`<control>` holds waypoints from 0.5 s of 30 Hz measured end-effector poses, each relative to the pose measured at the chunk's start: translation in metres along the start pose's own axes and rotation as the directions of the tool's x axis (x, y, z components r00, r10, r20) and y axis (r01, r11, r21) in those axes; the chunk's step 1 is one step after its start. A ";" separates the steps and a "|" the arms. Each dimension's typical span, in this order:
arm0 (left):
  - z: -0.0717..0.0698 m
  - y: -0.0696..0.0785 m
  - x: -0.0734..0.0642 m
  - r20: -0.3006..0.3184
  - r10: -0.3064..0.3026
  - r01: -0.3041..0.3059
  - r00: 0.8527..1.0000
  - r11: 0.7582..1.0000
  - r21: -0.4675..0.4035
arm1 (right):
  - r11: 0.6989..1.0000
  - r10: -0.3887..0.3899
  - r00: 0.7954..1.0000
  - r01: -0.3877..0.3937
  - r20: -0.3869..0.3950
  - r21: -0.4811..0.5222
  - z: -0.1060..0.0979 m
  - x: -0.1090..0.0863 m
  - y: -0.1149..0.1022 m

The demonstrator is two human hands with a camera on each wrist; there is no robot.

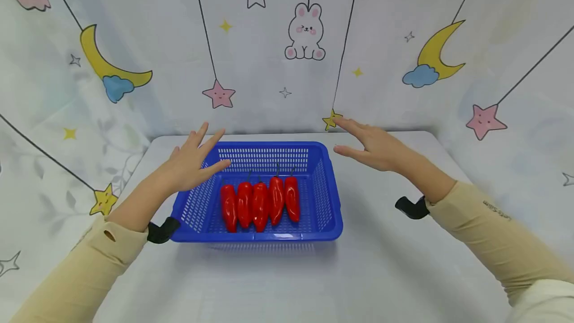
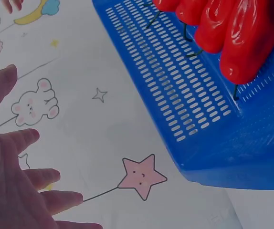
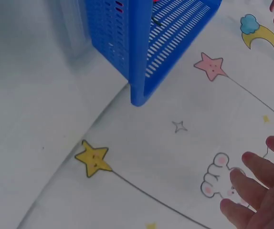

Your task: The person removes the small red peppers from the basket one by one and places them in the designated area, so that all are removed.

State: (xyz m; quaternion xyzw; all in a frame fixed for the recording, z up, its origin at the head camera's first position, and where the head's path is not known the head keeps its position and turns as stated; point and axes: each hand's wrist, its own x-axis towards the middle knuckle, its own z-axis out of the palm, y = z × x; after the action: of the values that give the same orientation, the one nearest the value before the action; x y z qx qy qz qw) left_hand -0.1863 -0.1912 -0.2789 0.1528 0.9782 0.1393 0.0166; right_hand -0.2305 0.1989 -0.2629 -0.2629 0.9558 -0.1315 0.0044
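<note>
A blue plastic basket (image 1: pixel 334 213) with slotted walls stands in the middle of the white table. Several glossy red peppers (image 1: pixel 261 206) with thin green stems lie side by side in it, stems toward the back. My left hand (image 1: pixel 190 161) hovers over the basket's left side, fingers spread and holding nothing; the left wrist view shows that hand (image 2: pixel 22 176) beside the basket's slotted wall. Off the basket's back right corner, my right hand (image 1: pixel 374 144) is held in the air with straight, spread fingers. Nothing is in it in the right wrist view either, where its fingers (image 3: pixel 256 174) show.
Behind and around the table (image 1: pixel 381 273) hangs a white cloth (image 1: pixel 269 64) printed with stars, moons, clouds and rabbits. Black straps (image 1: pixel 412 208) sit at both wrists, below the beige sleeves (image 1: pixel 489 238).
</note>
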 end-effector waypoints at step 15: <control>0.034 -0.043 -0.024 0.043 -0.001 0.009 0.999 0.982 -0.188 | 0.993 -0.103 0.994 0.102 0.023 0.064 0.019 0.020 -0.033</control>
State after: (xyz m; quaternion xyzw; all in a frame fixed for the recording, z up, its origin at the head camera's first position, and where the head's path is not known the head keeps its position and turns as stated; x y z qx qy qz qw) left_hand -0.1732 -0.2284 -0.3237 0.1510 0.9605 0.2279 0.0525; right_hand -0.2293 0.1568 -0.2713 -0.3131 0.9363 -0.1583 0.0184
